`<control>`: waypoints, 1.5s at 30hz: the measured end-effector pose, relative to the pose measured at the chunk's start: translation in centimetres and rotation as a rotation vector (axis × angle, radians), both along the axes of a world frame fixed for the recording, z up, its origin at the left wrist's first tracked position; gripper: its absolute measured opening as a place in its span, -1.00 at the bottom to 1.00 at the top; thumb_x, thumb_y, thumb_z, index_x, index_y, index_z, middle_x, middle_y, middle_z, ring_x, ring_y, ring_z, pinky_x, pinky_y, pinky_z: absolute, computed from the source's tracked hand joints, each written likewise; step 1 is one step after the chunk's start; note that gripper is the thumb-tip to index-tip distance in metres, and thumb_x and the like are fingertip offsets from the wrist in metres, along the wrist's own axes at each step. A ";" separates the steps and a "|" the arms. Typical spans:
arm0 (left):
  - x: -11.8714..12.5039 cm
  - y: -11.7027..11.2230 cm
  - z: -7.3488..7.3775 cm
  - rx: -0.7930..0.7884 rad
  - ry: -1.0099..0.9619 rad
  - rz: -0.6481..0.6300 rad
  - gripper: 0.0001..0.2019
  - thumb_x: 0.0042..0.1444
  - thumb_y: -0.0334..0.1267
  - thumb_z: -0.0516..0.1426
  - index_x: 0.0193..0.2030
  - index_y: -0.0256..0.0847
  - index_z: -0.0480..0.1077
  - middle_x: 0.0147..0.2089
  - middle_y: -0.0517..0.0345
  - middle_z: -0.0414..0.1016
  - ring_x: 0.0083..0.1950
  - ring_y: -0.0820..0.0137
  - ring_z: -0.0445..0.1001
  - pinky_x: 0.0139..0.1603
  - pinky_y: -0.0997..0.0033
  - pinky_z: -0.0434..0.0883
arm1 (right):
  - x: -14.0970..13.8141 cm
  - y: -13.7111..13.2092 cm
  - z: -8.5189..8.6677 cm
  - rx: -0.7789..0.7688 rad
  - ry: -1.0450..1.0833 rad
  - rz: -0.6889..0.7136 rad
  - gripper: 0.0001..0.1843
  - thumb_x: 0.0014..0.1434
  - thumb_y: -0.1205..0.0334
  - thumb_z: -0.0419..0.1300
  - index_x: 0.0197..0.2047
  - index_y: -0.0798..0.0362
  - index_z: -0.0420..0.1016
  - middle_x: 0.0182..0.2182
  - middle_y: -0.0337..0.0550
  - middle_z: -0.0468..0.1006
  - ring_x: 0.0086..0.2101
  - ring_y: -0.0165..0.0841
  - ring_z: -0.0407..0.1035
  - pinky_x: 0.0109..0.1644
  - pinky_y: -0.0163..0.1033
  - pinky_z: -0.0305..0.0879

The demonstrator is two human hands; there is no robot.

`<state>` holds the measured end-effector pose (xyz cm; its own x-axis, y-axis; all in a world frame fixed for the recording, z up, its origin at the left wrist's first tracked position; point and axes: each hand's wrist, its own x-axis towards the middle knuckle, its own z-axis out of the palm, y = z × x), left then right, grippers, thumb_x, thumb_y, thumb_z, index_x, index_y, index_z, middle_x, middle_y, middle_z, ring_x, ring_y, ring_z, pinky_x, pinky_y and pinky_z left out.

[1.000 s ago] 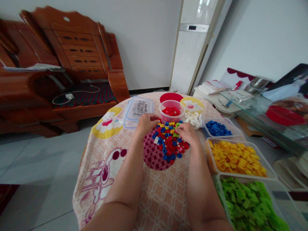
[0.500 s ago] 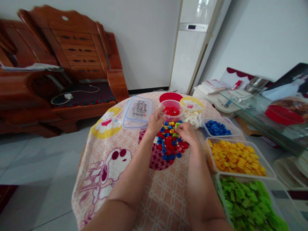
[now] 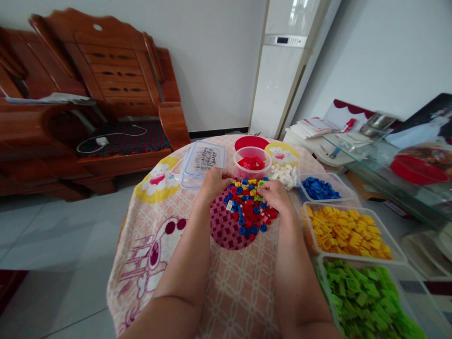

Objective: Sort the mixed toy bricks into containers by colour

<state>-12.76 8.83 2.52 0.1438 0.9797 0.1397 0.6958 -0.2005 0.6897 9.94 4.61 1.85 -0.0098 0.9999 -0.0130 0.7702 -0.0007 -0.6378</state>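
A pile of small mixed bricks [image 3: 247,209], red, blue, yellow and green, lies on the patterned cloth of a round table [image 3: 165,235]. My left hand [image 3: 214,181] rests at the pile's far left edge, fingers curled down onto the bricks. At the pile's right side my right hand [image 3: 277,196] has its fingers bent and pinched among the bricks. What either hand grips is hidden. Just beyond the pile stands a round clear tub with red bricks [image 3: 252,163].
Right of the pile are boxes of white [image 3: 284,173], blue [image 3: 319,188], yellow [image 3: 348,230] and green bricks [image 3: 365,296]. Clear lids [image 3: 203,162] and a red lid [image 3: 251,141] lie at the far edge. A wooden bench [image 3: 88,103] stands left, a glass table [image 3: 391,165] right.
Half a second ago my left hand reached over the red tub; it has drawn back to the pile's left edge. My right hand has stayed on the pile.
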 end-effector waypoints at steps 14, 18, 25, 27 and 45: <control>2.0 0.4 -2.3 -0.092 0.258 -0.104 -0.80 -0.01 -0.42 0.24 -0.23 -0.22 0.65 -0.24 0.06 0.68 -0.22 0.32 0.58 -0.19 0.43 0.42 | -0.1 0.0 0.2 -0.011 -0.006 0.002 -0.78 0.23 0.25 0.19 -0.41 0.08 0.60 -0.61 -0.24 0.53 -0.50 -0.39 0.44 -0.36 -0.35 0.21; 1.9 0.7 -2.9 -0.081 0.254 -0.103 -0.83 0.01 -0.39 0.25 -0.24 -0.22 0.64 -0.30 0.07 0.66 -0.26 0.31 0.56 -0.22 0.41 0.40 | -0.1 0.0 0.1 -0.009 -0.009 -0.001 -0.77 0.23 0.24 0.19 -0.42 0.07 0.59 -0.62 -0.25 0.53 -0.51 -0.39 0.44 -0.36 -0.35 0.20; 1.5 0.7 -2.5 -0.020 0.179 -0.096 -0.80 0.08 -0.38 0.15 -0.30 -0.23 0.65 -0.42 0.11 0.62 -0.29 0.32 0.55 -0.22 0.42 0.38 | -0.1 -0.1 0.1 -0.008 -0.005 0.007 -0.76 0.23 0.24 0.18 -0.45 0.07 0.57 -0.62 -0.25 0.52 -0.52 -0.40 0.43 -0.37 -0.36 0.19; 1.2 0.7 -2.3 -0.024 0.108 -0.079 -0.81 0.08 -0.36 0.15 -0.33 -0.24 0.63 -0.49 0.14 0.57 -0.33 0.33 0.54 -0.25 0.43 0.38 | -0.1 -0.1 0.2 -0.009 -0.009 0.005 -0.76 0.23 0.25 0.18 -0.45 0.07 0.56 -0.63 -0.25 0.52 -0.52 -0.40 0.43 -0.37 -0.36 0.19; 4.6 0.8 -2.1 0.076 -0.937 0.004 -0.50 -0.02 -0.12 0.29 0.07 -0.32 0.52 -0.01 -0.09 0.64 -0.04 0.22 0.63 -0.08 0.29 0.57 | 0.0 0.0 0.1 -0.007 -0.027 0.001 -0.74 0.22 0.24 0.19 -0.48 0.06 0.55 -0.62 -0.24 0.53 -0.48 -0.38 0.45 -0.36 -0.35 0.22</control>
